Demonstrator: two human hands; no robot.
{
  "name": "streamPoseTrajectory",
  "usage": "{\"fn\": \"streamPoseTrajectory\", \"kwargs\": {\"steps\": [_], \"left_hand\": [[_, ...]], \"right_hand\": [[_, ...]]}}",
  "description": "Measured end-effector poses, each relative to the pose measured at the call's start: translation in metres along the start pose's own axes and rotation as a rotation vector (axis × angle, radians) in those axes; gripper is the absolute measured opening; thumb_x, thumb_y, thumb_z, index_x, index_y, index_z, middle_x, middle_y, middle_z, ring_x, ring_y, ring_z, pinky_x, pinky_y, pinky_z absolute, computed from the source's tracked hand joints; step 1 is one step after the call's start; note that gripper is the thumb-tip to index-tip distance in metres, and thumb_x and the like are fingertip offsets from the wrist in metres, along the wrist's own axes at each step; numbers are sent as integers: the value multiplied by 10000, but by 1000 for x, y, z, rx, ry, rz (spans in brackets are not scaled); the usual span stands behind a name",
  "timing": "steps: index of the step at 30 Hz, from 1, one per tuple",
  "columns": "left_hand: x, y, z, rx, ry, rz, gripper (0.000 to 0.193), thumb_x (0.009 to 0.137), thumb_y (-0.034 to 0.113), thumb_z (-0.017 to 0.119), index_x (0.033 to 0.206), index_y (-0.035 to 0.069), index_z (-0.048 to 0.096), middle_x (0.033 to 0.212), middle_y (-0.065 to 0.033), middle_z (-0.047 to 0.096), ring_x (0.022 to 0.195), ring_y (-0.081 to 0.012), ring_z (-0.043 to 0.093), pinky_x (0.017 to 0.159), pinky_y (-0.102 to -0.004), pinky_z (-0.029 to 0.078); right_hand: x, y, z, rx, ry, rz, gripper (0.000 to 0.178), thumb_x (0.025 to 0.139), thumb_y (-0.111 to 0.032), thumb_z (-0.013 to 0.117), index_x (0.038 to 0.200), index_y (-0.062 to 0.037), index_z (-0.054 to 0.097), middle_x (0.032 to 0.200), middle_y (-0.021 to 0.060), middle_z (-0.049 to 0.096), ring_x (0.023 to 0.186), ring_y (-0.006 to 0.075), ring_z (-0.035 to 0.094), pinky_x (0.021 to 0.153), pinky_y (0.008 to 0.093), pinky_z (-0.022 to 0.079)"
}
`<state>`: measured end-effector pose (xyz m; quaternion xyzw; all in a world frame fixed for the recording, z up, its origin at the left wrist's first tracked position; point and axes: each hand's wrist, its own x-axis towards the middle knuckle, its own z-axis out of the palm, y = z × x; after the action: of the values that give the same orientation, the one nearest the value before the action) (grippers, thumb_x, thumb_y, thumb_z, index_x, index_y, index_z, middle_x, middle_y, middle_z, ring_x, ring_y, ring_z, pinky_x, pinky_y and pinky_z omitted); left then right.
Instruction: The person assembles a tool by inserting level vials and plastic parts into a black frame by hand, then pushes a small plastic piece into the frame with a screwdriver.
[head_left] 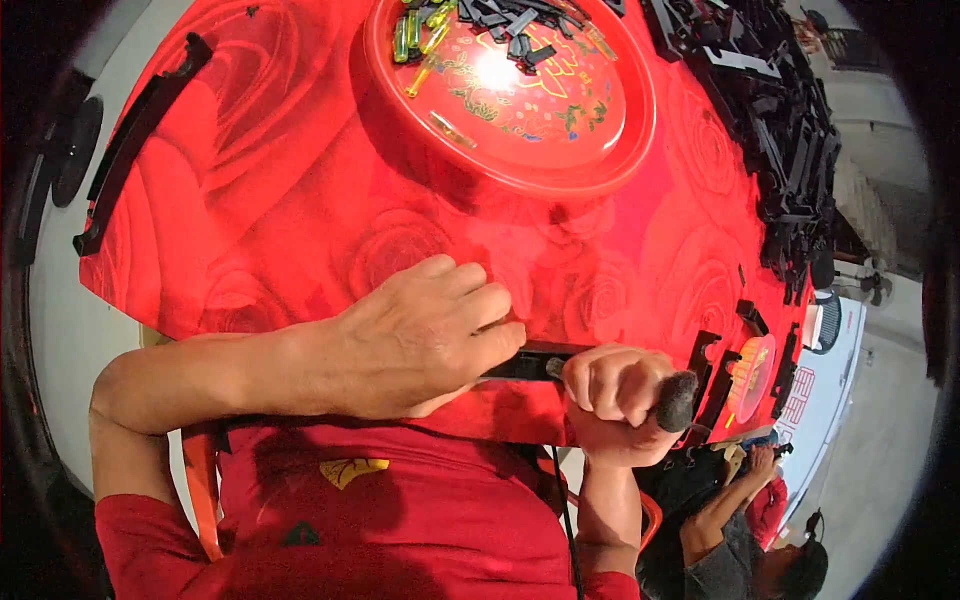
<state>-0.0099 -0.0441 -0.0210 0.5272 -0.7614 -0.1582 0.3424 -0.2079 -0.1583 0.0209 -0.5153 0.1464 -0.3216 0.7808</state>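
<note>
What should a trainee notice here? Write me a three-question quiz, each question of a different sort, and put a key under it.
1. Multiple choice: where on the table does the large pile of black parts lie?
A) Along the left edge
B) Along the right edge
C) Beneath the left hand

2. True or false: the left hand holds the tool with the dark rounded end.

3. Fill in the blank: the yellow-green pieces lie in a round red ____.

Key:
1. B
2. False; the right hand holds that tool.
3. Tray
</note>
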Motion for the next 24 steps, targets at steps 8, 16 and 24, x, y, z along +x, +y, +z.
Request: {"fn": "streamPoseTrajectory", "kwargs": {"steps": [8, 16, 24], "left_hand": [[2, -4, 6, -42, 56, 21, 382, 772, 169, 703, 1122, 16, 702, 838, -40, 517, 744, -212, 532, 619, -371, 419], [4, -3, 7, -39, 70, 24, 383, 765, 180, 700, 1112, 18, 699, 833, -43, 513, 742, -213, 533, 624, -376, 424], [0, -3, 3, -42, 12, 11, 536, 717, 188, 797, 1208, 20, 663, 941, -73, 541, 795, -254, 540, 679, -403, 423]], "right_hand": [[13, -3, 16, -146, -80, 74, 594, 1012, -433, 614, 569, -168, 319, 462, -33, 306, 370, 124, 261, 400, 275, 221], [7, 1, 13, -38, -64, 58, 471, 902, -273, 722, 578, -132, 411, 511, 10, 413, 429, 181, 421, 423, 321, 303], [-2, -6, -20, 239, 126, 1, 537, 1024, -527, 522, 631, -190, 377, 516, -53, 304, 448, 133, 267, 468, 320, 212]]}}
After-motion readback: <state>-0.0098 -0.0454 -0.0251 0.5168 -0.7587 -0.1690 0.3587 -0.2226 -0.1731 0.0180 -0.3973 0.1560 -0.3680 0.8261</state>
